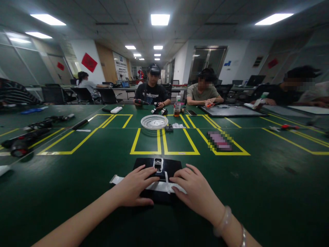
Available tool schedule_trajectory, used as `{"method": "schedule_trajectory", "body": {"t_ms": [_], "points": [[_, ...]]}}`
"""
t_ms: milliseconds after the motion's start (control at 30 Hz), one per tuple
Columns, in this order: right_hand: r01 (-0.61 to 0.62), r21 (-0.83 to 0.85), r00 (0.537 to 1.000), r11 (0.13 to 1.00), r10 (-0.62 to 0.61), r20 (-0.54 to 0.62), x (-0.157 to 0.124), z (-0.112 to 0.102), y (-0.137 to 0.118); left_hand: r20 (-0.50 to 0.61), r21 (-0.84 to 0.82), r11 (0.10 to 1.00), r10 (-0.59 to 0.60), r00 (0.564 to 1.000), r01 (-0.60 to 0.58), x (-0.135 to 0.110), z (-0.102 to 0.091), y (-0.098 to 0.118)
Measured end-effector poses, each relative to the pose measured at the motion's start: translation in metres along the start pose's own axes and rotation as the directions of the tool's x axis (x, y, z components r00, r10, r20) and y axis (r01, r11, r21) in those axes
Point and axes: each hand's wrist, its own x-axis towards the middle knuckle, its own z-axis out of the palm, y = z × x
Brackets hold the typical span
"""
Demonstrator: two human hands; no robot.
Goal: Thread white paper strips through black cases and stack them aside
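Note:
On the green table in front of me lies a flat black panel (171, 166) with a small white-rimmed rectangular opening (158, 164) near its far edge. A whitish strip (159, 186) runs across the panel, and a narrow white piece (166, 177) crosses it. My left hand (135, 187) rests over the panel's left side, fingers spread and partly covering the strip. Over the right side is my right hand (195, 190), its fingers apart and slightly bent, the thumb by the strip's right part. Neither hand is gripping anything I can see.
Beyond the panel stand a white basket (154, 122) and a bottle (177, 106). A blurred pink object (219, 141) lies to the right. Black tools (20, 145) are at left. Yellow tape (181, 153) marks the table. Several people sit across it, one holding a drill (141, 102).

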Motion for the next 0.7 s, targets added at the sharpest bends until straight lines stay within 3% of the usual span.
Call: {"method": "schedule_trajectory", "body": {"t_ms": [233,500,700], "points": [[-0.025,0.001,0.989,1.000,0.025,-0.145,-0.001,-0.002,0.004,-0.003,0.019,1.000,-0.006,1.000,0.006,0.000,-0.002,0.001],[-0.032,-0.009,0.988,0.999,0.030,-0.150,-0.001,-0.002,0.005,-0.027,0.040,0.999,-0.033,0.999,0.034,-0.007,-0.008,-0.012],[-0.040,0.015,0.991,0.999,0.042,-0.127,0.000,-0.003,0.005,0.000,0.082,0.982,-0.173,0.985,0.172,-0.018,-0.011,-0.036]]}}
